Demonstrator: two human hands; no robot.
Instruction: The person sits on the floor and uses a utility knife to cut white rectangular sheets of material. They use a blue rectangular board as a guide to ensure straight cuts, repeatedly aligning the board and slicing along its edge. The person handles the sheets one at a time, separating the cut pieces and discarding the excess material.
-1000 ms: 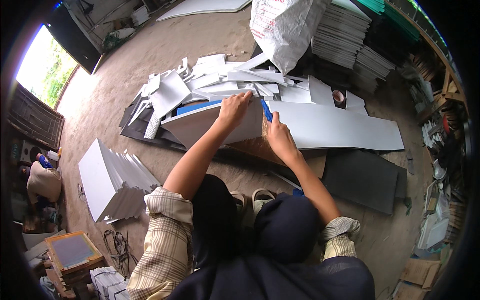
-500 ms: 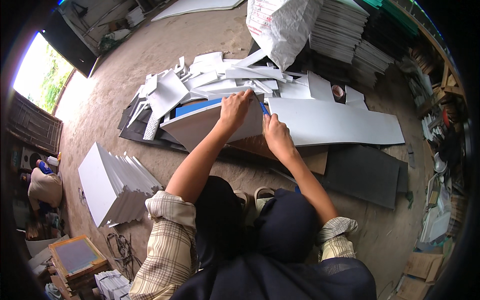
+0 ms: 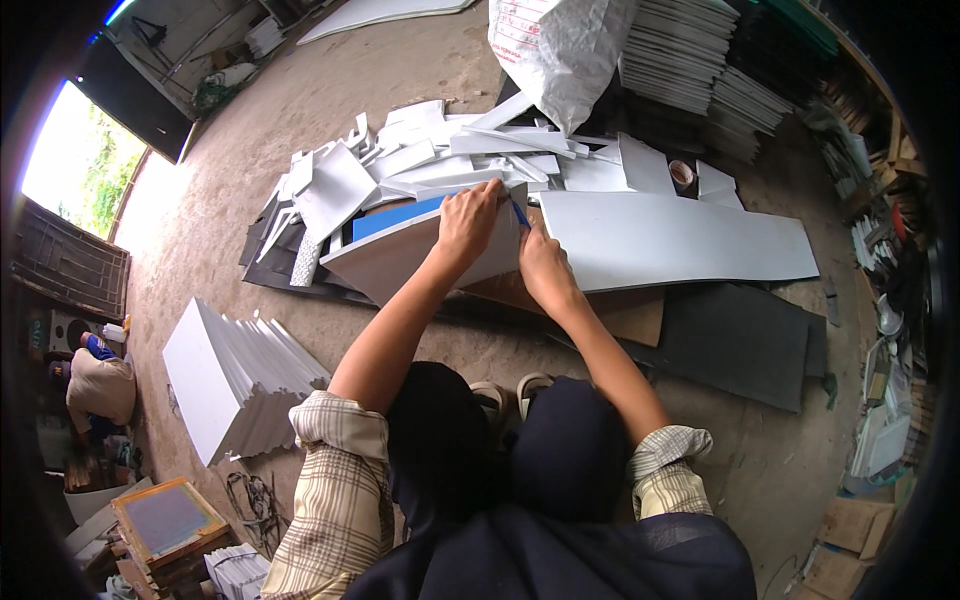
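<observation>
My left hand (image 3: 468, 220) is closed over the top edge of a tilted white foam board (image 3: 395, 262), close to its right end. In my right hand (image 3: 545, 265) is a blue-handled cutter knife (image 3: 520, 213), held upright against that board's right end; its blade is hard to make out. A blue panel (image 3: 395, 214) shows just behind the tilted board. To the right of my right hand lies a long white sheet (image 3: 680, 240), slightly curved.
White offcuts (image 3: 410, 160) are heaped beyond my hands, with a roll of tape (image 3: 681, 175) at their right. A white sack (image 3: 565, 60) stands behind. Stacked white boards (image 3: 240, 380) sit left, dark sheets (image 3: 735, 340) right. A person (image 3: 100, 385) crouches far left.
My right hand has shifted slightly left, in toward the tilted board, and less of the blue handle shows. My left hand keeps its grip on the board's edge. The whole view has shifted a little.
</observation>
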